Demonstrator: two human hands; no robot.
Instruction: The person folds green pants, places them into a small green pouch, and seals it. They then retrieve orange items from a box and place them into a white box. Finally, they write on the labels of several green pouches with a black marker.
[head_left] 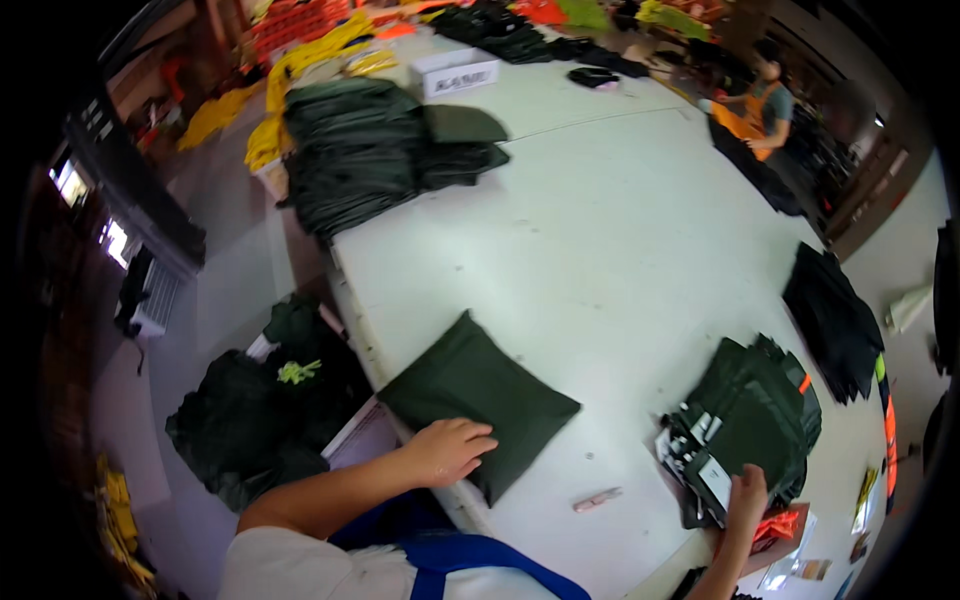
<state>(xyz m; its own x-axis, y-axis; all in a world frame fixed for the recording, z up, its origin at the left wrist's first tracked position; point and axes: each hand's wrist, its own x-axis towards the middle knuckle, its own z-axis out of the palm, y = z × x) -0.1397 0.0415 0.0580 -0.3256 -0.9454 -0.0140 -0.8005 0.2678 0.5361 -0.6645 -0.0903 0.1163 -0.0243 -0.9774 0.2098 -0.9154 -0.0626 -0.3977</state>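
Observation:
A dark green square of folded fabric (490,385), like a flat pouch, lies cornerwise at the table's near left edge. My left hand (450,452) rests on its near side, fingers stretched over the cloth. To the right is a pile of dark green fabric pieces (750,410) with white tags along its left side. My right hand (745,495) is at the pile's near edge beside a large white tag (713,482). Its fingers are bent together, and what they grip is hidden. Between the hands lies a small pinkish thread snipper (598,500).
Dark green cloth (250,420) fills a box below the table's left edge. A tall dark green garment pile (350,150) stands at the far left, near a white box (453,73). Black cloth (832,320) lies right; a person in an orange apron (765,110) works far right.

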